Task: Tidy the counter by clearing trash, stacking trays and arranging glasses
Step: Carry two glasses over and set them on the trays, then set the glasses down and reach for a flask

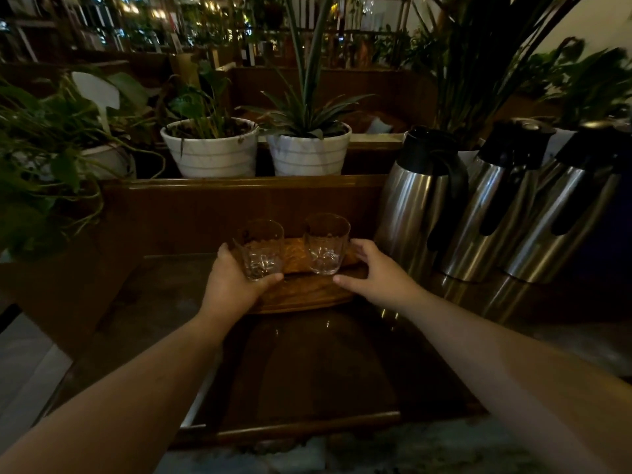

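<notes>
**Two glasses on the wooden tray, a hand at each end**

We find both hands at the centre of the frame, reaching straight ahead to a small wooden tray (304, 295) that lies crosswise, its long axis running left to right across the picture. It rests at the far end of a larger dark tray (307, 429) on the table (564, 340).

Our left hand (236, 282) is curled round the left glass (261, 249), thumb along its near base and fingers hidden behind it; whether it also grips the tray's end we cannot tell. Our right hand (372, 268) sits half open at the tray's right end, fingertips touching or nearly touching the right glass (326, 244), thumb laid along the tray's near edge. It does not seem to close fully on anything.

Both glasses stand upright, side by side with a gap between them, and look empty, though the light is dim. The larger tray's near part is bare.

To the right of centre three steel flasks (420, 200) stand close together, the nearest just beside the right hand. Two white plant pots (212, 152) sit on the ledge above, in the upper middle.

We judge the next move depends on that left-right line: each hand is already nearest its own glass, so lifting or shifting should need no crossing over.
</notes>
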